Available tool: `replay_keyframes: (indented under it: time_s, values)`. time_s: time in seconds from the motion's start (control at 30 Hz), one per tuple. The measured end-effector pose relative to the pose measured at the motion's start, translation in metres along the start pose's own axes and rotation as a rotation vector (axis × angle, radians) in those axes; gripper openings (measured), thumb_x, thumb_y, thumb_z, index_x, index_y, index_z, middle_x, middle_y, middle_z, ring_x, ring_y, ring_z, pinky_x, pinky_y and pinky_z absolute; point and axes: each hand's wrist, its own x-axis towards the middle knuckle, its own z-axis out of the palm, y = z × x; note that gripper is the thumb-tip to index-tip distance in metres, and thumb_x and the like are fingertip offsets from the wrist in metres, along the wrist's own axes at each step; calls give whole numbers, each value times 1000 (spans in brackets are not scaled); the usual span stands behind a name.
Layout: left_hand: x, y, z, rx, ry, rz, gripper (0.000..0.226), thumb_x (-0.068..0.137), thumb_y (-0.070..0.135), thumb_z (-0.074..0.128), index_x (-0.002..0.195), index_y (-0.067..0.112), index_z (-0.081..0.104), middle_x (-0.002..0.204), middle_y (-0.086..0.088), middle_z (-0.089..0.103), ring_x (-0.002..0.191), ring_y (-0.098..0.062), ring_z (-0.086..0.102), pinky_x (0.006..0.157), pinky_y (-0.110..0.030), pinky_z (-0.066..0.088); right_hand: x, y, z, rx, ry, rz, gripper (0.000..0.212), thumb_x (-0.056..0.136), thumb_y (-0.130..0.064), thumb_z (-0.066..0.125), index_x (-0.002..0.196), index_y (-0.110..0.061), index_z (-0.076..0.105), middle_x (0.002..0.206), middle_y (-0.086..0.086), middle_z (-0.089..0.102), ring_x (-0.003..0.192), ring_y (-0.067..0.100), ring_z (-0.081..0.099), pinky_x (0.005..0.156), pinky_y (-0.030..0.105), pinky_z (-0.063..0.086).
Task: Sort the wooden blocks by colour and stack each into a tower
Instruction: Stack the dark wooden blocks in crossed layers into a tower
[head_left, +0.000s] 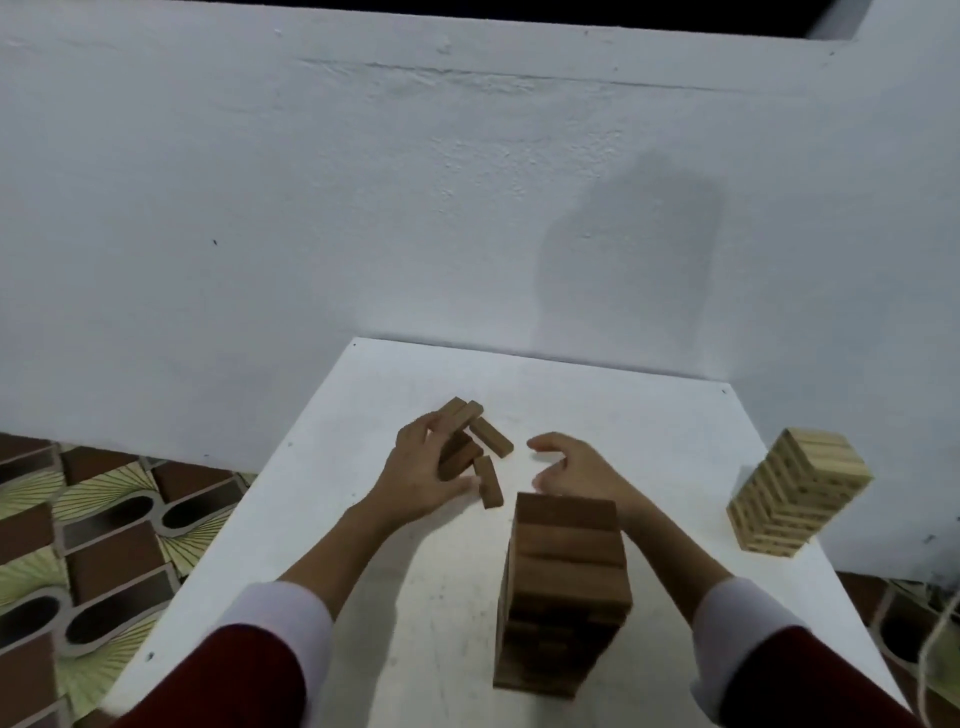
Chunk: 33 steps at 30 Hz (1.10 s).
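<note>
While tilted on end, brown block (489, 481) beside left hand (422, 475).

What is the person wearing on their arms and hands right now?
Both arms wear dark red sleeves with white cuffs, pushed up so the forearms are bare. The left hand and right hand are bare: no gloves, rings or watch visible.

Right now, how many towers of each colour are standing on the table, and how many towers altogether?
Dark brown tower: 1
Light wood tower: 1
Total: 2 towers on the table
Some loose dark blocks lie by the left hand; their number is unclear.
</note>
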Motion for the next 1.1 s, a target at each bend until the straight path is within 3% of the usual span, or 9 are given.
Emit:
replay_keyframes:
  time_s: [0.1,0.23,0.3,0.4,0.53,0.77,0.93,1.1]
  values:
    - [36,-23,16,291,-144,113,105,59,92,32,147,38,15,157,3,3,143,-28,4,113,-52,16,30,3,13,-2,-105,17,52,85,-4,58,133,-16,44,136,3,47,111,20,55,84,25,47]
    - [56,-31,32,475,-185,168,109,56,96,3,147,38,18,157,2,-1,142,-31,-5,112,-55,12,47,7,21,83,-167,-41,41,89,1,49,126,-16,47,126,-2,53,103,13,58,82,21,48]
    - [62,-34,38,483,-178,170,106,58,93,-6,147,41,18,158,2,2,144,-29,-6,112,-54,9,53,9,22,135,-169,-43,38,89,1,48,121,-19,50,120,-5,56,100,13,62,87,28,48]
    - [64,-35,43,469,-158,158,101,62,89,-9,147,42,18,158,3,4,144,-25,-8,112,-55,9,55,11,20,166,-157,-17,38,89,2,48,120,-20,50,121,-4,55,101,17,62,94,36,47]
    - [56,-40,48,519,-131,126,100,65,86,-14,148,38,15,158,3,3,144,-25,-9,111,-57,10,46,-3,-1,104,-100,-26,37,92,-6,52,129,-13,50,130,2,52,106,21,60,92,35,48]
    - [12,-43,42,532,-90,64,98,68,83,-14,148,35,16,158,2,3,144,-27,-7,113,-57,7,-8,-66,-54,16,-99,-212,21,96,-7,47,107,-17,61,111,0,67,97,14,65,88,33,49]
    - [-36,-48,32,507,-40,32,82,79,75,7,147,32,23,158,1,10,145,-27,-1,111,-56,10,-56,-122,-66,-123,-147,-318,19,96,-12,49,107,-17,63,104,-4,70,92,11,67,90,38,49]
    - [-78,-47,24,484,-29,-56,87,75,76,4,149,33,17,158,3,3,144,-26,-6,113,-55,6,-110,-173,-52,-344,-115,-405,19,95,-21,50,109,-22,63,104,-9,68,94,5,64,92,39,49]
